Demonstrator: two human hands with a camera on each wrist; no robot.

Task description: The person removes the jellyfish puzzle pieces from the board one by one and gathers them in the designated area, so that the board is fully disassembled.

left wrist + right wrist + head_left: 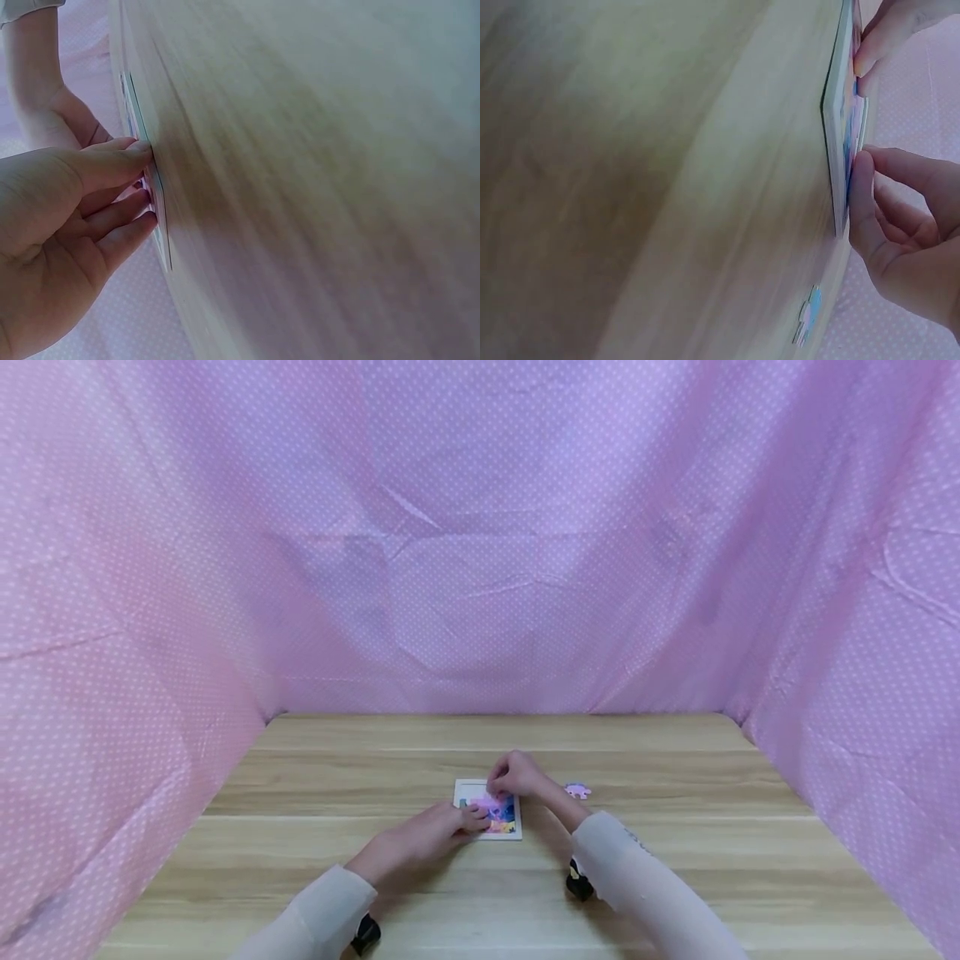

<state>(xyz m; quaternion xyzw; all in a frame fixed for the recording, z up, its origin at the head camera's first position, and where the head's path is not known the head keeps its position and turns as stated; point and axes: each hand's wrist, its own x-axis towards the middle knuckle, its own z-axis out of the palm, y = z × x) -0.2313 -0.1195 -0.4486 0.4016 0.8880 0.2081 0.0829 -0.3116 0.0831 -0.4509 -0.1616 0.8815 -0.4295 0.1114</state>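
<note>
Grip, item 1: our L hand, fingers loosely extended, not clenched, fingertips resting on the jigsaw near the tray's L side; in the L wrist view we see thumb & fingertips touching at the tray edge. Grip, item 2: our R hand, fingers curled, thumb & index brought together at the jigsaw's upper R part; whether they pinch a pc. or just press one we can't tell, as the tips cover the spot.

Stock, L to R:

- Pale L sleeve, qty 1, cuff short of our wrist.
- Black L device, qty 1, just below that cuff, partly hidden.
- White-rimmed tray, qty 1, lying flat on the table, btwn our hands & partly covered by both. We list the jigsaw as inside it: pink & blue in the middle, yellow along the lower edge, a pale area up top.
- Loose pc., qty 1, on the table to the R of the tray, apart from it, beyond our R forearm; mostly pink, w/ blue showing too in the R wrist view.
- Black R device, qty 1, beside the R cuff, partly hidden.
- Pale R sleeve, qty 1, w/ small dark marks near the cuff.

Surroundings: light wood-grain table under it all; pink curtain w/ white dots, hanging L, back & R of us.
</note>
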